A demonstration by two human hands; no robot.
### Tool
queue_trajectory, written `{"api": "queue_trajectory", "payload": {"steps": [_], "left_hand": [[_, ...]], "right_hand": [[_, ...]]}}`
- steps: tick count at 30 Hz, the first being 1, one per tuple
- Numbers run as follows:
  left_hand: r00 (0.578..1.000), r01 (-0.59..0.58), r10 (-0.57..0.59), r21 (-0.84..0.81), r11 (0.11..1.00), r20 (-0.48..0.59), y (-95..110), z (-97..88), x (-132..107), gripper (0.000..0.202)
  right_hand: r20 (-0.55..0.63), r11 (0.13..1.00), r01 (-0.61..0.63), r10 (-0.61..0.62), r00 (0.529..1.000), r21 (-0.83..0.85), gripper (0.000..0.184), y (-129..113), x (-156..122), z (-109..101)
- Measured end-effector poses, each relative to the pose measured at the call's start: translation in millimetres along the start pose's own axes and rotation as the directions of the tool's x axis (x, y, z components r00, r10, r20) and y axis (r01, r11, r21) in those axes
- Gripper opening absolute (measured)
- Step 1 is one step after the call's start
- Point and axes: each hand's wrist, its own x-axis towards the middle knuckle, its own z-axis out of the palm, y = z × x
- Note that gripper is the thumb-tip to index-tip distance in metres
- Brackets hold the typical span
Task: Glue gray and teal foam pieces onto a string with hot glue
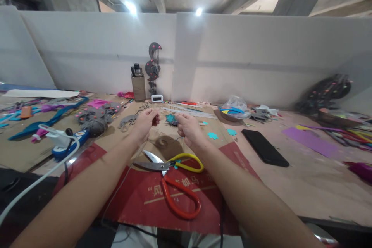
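My left hand [147, 123] is closed in a pinch above the cardboard. A thin grey thread [123, 181] trails from beneath it down across the red part of the board. My right hand [189, 128] is also closed, fingertips together, a short gap away from the left. Right at its fingertips is a teal, star-edged piece [170, 118] with a dark underside; whether the fingers grip it is hidden. A bit of thread shows below that hand. Between my forearms lie open scissors [165, 166] with one yellow and one red handle.
Teal flower cutouts [212, 135] and a black phone [265, 148] lie to the right. A blue-and-white power strip [71, 145] with a white cable and grey yarn [97, 126] are at left. Behind stand a bottle [138, 85], a small white clock [157, 98] and a plastic-wrapped bowl [234, 111].
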Motion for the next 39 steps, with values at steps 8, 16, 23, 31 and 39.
{"api": "queue_trajectory", "payload": {"steps": [8, 16, 23, 31, 39], "left_hand": [[0.990, -0.141, 0.143, 0.167, 0.976, -0.001, 5.1, 0.2, -2.5, 0.033], [0.973, -0.218, 0.177, 0.328, 0.919, 0.151, 9.8, 4.5, -8.4, 0.026], [0.952, -0.302, 0.226, 0.544, 0.783, 0.204, 14.0, 6.8, -13.3, 0.018], [0.919, -0.394, 0.314, 0.613, 0.685, 0.240, 12.8, 7.0, -15.6, 0.015], [0.965, -0.262, 0.208, 0.573, 0.777, 0.159, 11.3, 6.0, -12.7, 0.016]], "right_hand": [[-0.012, 0.979, 0.150, -0.153, 0.988, -0.136, 0.023, 7.4, 5.5, -2.6], [0.071, 0.809, 0.350, -0.361, 0.930, -0.472, 0.021, 10.7, 6.3, -4.9], [0.155, 0.676, 0.447, -0.448, 0.881, -0.585, 0.020, 11.5, 1.4, -5.6], [0.209, 0.542, 0.465, -0.466, 0.859, -0.700, 0.017, 7.6, -0.4, -7.0], [0.267, 0.579, 0.511, -0.456, 0.849, -0.636, 0.022, 12.4, 1.5, -8.4]]}}
